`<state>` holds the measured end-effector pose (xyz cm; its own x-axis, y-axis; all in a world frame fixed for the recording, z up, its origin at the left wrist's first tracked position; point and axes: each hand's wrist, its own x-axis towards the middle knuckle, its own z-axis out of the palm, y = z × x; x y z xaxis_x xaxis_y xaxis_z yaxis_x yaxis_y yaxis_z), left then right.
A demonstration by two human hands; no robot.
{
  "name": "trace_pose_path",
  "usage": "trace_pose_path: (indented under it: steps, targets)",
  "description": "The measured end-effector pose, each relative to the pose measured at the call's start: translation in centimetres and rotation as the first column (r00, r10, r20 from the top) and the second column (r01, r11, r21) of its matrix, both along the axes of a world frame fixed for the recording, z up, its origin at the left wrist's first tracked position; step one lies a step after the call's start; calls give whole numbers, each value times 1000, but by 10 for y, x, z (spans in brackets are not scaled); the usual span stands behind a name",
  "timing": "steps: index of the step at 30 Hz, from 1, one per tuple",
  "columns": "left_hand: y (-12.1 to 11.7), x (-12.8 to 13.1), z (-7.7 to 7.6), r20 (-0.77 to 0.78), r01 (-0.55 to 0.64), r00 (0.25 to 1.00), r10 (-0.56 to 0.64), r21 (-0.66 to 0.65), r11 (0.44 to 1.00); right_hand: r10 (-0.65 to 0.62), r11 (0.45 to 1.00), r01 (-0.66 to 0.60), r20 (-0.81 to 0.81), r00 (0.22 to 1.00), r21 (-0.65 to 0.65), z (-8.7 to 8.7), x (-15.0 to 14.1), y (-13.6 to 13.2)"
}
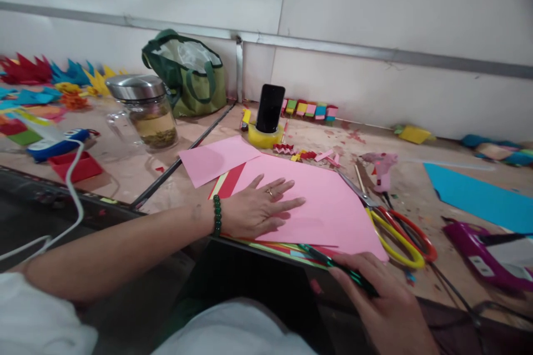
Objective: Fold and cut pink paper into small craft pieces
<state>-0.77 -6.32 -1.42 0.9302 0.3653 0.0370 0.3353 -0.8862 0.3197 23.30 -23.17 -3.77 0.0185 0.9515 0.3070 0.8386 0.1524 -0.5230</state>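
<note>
My left hand (260, 208) lies flat with fingers spread on a large pink sheet of paper (325, 199). More coloured sheets, red and yellow among them, show beneath it. My right hand (387, 299), at the table's front edge, is closed around a slim green utility knife (322, 257). Its front end reaches the near edge of the pink sheet; the blade itself is too blurred to make out. A smaller pink piece (220, 161) lies at the stack's far left corner. Scissors (395, 233) with yellow and red handles rest against the right side of the paper.
Right of the scissors are a pink glue gun (385, 169), blue paper (478, 194) and a purple device (487, 255) with cables. A phone (270, 108) stands in a yellow tape roll (264, 137) behind. Leftward are a glass tea jug (152, 122), a green bag (195, 83) and a red tray (77, 166).
</note>
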Motion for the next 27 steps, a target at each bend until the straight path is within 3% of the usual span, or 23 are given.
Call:
trace_pose_path:
  steps: [6, 12, 27]
  targets:
    - [3, 0, 1, -114, 72, 990, -78, -55, 996, 22, 999, -24, -45, 999, -47, 2, -4, 1]
    - [4, 1, -1, -112, 64, 991, -71, -63, 996, 75, 991, -82, -74, 994, -101, 4, -3, 4]
    - [3, 1, -1, -127, 74, 989, -75, -17, 997, 152, 985, -157, -74, 986, -70, 1, -10, 11]
